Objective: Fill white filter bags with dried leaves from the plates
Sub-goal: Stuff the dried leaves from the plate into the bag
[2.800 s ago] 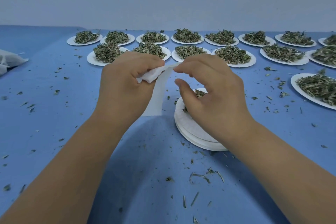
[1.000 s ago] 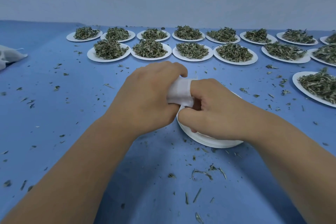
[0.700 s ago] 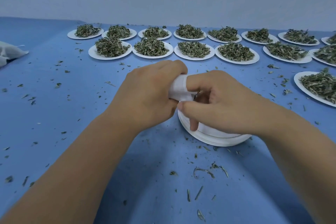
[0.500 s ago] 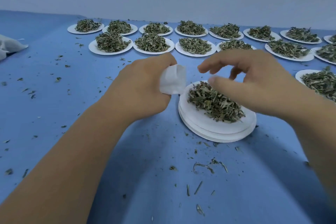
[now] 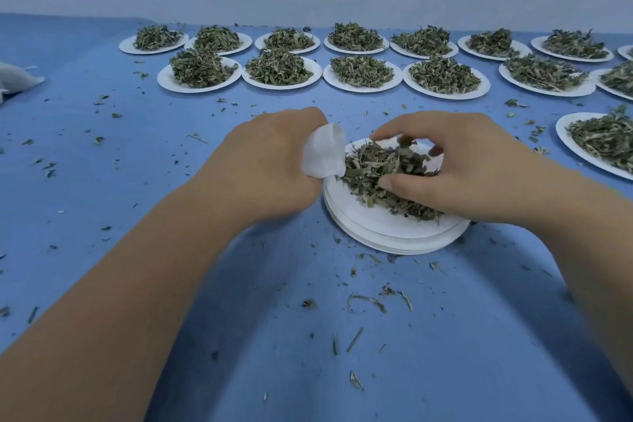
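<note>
Blue cloth-covered table (image 5: 102,181), leaf crumbs everywhere, rows of loaded white plates (image 5: 200,89) at the back. Pinching small white filter bag (image 5: 323,156) in left hand (image 5: 270,164), fingers curled tight, mouth apparently up-right. Clawing into loose dried green leaves (image 5: 380,171) with right hand (image 5: 472,168), thumb and curled fingers round a clump atop stack of round white paper plates (image 5: 387,233). Bag just left of right fingertips, at pile edge. Next, probably: lift clump, short carry leftward into bag.
</note>
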